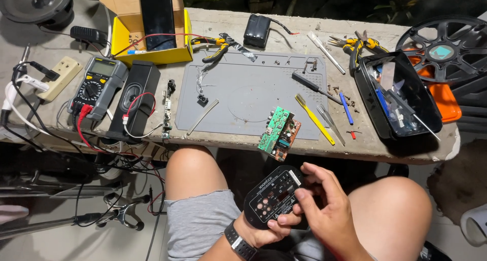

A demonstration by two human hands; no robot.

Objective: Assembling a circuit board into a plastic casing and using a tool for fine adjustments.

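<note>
Head view shows us well into a teardown: the circuit board [279,134] already lies out on the grey mat [243,96] on the bench [395,144], loose screws [341,91] beside it, nothing refitted. We hold the black panel [273,196] over our lap, below the bench edge. Our left hand [269,231] grips its lower edge from beneath; our right hand [322,200] pinches its right side, fingers curled.

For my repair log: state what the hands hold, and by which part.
Black control panel: left hand grips its lower edge, right hand pinches its right edge.
</note>
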